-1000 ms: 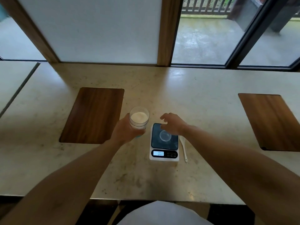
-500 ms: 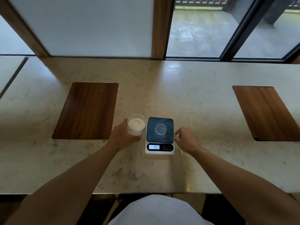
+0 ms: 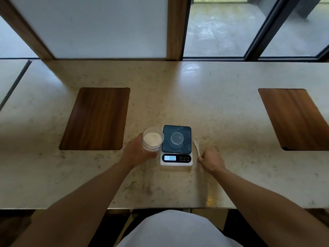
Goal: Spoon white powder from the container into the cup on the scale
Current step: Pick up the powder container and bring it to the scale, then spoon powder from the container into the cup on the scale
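While one clear cup (image 3: pixel 177 138) sat on the one scale (image 3: pixel 176 145), left hand (image 3: pixel 137 152) wrapped the powder container (image 3: pixel 152 139) at 9 o'clock; right hand (image 3: pixel 211 160) pinched the one white spoon (image 3: pixel 197 144) at 3 o'clock.

Marble counter (image 3: pixel 222 104) beneath windows (image 3: pixel 222 27)

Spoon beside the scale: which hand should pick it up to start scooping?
Right. The right hand is already at the handle of the spoon, right of the scale. The left hand holds the powder container.
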The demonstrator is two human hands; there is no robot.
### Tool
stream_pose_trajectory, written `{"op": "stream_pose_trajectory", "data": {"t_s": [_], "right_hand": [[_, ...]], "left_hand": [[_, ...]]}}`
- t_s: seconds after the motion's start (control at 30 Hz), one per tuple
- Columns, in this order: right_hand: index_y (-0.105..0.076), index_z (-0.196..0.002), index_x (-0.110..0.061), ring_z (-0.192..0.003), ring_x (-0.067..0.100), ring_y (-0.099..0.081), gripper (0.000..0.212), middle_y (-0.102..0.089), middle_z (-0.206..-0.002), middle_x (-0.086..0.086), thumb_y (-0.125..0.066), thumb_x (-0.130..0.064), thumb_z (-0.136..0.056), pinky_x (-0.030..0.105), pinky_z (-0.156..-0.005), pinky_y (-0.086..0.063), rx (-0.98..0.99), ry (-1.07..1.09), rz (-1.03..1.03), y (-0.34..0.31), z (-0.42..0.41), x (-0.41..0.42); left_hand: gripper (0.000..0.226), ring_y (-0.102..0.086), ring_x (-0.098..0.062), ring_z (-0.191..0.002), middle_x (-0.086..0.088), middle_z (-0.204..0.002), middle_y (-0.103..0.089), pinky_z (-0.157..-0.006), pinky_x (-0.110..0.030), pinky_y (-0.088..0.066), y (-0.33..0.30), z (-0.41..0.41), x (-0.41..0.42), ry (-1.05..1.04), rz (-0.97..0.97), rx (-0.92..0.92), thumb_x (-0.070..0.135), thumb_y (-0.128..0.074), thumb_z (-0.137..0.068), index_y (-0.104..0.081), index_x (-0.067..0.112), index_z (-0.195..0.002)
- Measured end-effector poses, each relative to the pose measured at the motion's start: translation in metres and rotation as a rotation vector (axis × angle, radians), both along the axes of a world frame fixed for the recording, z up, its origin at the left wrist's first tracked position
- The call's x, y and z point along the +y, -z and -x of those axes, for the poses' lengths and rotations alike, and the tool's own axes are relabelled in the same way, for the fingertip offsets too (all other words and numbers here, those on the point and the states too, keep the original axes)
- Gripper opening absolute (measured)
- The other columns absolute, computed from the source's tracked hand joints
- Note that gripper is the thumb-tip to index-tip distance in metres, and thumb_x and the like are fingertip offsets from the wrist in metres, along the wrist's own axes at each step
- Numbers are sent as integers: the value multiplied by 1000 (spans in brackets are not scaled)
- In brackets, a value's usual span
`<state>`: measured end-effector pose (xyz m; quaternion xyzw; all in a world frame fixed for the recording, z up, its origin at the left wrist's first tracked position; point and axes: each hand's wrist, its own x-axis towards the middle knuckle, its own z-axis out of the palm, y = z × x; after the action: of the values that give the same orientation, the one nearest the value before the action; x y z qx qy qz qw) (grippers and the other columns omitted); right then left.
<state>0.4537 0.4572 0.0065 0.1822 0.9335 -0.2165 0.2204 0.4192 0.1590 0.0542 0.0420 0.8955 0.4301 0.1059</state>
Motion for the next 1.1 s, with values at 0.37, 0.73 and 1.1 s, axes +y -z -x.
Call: {"op": "stream_pose_trajectory", "data": {"t_s": [0.37,0.73,1.1], "right_hand": [[-69,-71,-6,-60,23,-62,29,-65,-67,10,-63,-26,-92,37,-62,-56,30,66,51,4,-5,-5],[-57,-65,-11,-51,15,-46,32,-56,-58,1,-57,-24,-94,36,-50,-43,308,54,193,-31,15,-7],[-60,-90,-20,-54,3,-56,14,-59,-68,-14,-51,-24,-101,12,-50,-43,551,-281,336,-88,44,-24]], "left_hand": [[78,-57,-9,-103,4,-126,-64,-86,-21,-43,-3,-2,4,8,33,-10,43,-88,-64,-50,29,-131],[63,-62,-20,-106,-2,-121,-66,-87,-25,-45,-10,9,9,78,51,31,31,-87,-69,-53,29,-122],[73,-61,-21,-110,-2,-126,-64,-90,-27,-44,-12,29,11,57,125,-8,41,-86,-67,-50,25,-129]]}}
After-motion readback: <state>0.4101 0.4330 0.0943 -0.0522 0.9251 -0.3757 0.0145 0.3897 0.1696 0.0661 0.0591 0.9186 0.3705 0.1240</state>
